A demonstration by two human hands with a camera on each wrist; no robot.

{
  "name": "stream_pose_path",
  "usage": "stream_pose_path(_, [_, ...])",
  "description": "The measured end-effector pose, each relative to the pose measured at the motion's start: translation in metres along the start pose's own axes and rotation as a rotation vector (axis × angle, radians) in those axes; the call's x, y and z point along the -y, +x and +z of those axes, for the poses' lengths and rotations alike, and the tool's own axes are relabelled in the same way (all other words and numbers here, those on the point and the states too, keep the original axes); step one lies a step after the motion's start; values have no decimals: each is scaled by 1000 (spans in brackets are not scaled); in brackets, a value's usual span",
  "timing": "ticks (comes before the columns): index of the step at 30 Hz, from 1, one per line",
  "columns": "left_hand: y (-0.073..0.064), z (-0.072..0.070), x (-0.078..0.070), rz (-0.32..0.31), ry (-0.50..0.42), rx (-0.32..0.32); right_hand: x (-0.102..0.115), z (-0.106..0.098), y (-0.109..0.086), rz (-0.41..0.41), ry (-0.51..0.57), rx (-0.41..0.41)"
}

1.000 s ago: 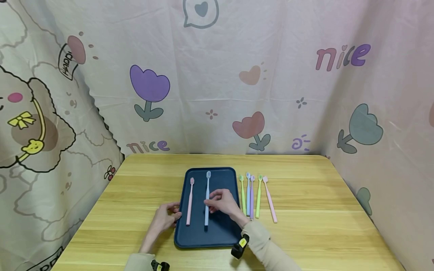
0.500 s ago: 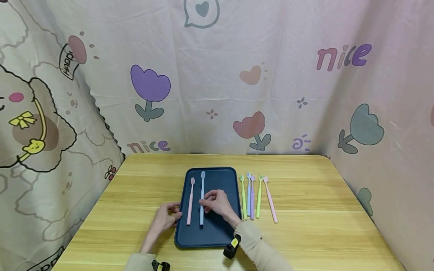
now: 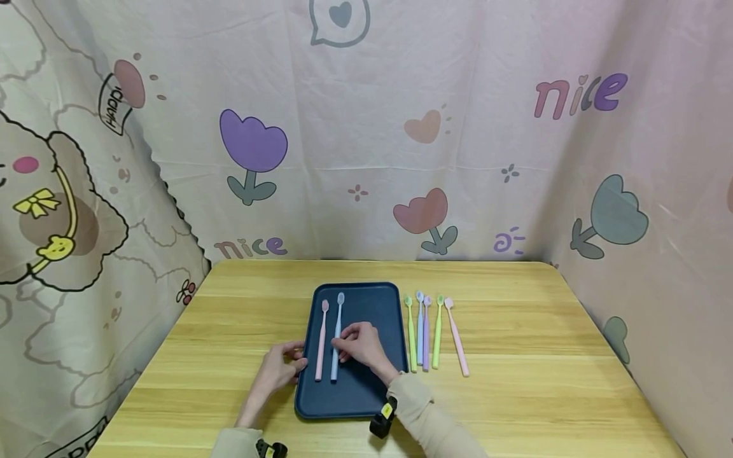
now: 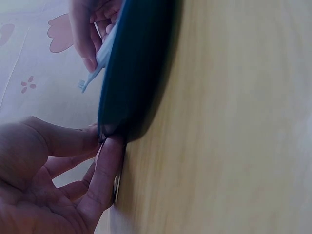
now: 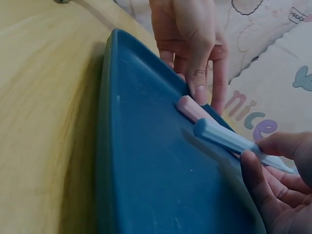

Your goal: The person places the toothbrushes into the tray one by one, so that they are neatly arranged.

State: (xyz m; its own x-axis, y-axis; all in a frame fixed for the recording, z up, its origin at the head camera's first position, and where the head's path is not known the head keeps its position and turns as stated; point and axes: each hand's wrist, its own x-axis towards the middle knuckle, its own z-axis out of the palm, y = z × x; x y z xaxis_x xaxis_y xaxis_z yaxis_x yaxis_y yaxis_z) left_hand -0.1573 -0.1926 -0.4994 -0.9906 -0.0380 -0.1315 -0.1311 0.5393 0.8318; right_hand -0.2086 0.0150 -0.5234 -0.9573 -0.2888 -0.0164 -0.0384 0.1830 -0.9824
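A dark blue tray (image 3: 366, 397) lies on the wooden table. My left hand (image 3: 279, 367) pinches its left rim; in the left wrist view the thumb (image 4: 73, 141) is on one side of the rim and a finger on the other. My right hand (image 3: 362, 346) pinches a light blue toothbrush (image 3: 335, 356) by the handle over the tray. In the right wrist view this blue toothbrush (image 5: 224, 136) hangs just above the tray floor and casts a shadow on it. A pink toothbrush (image 3: 321, 350) lies in the tray close to its left, near the left rim.
Right of the tray, several toothbrushes lie on the table (image 3: 544, 356): a green one (image 3: 411, 337), a blue one (image 3: 420, 331), a purple one (image 3: 426, 343), another green one (image 3: 438, 334) and a pink one (image 3: 457, 340). A printed curtain (image 3: 343, 127) hangs behind.
My right hand has carried the light blue toothbrush leftward over the tray, nearer the pink one, and its lower end has swung slightly left. My left hand stays on the rim.
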Motion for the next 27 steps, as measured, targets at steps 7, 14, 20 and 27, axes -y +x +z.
stream_pose_path(7, [0,1,1,-2,1,0,0,4,0,11,-20,-5])
stream_pose_path(14, [1,0,1,2,4,-3,0,6,2,-4,-79,-18])
stream_pose_path(20, [1,0,0,4,6,-1,0,9,5,0,-103,-20])
stream_pose_path(27, [1,0,1,0,-8,1,-1,11,6,-9,-126,-43])
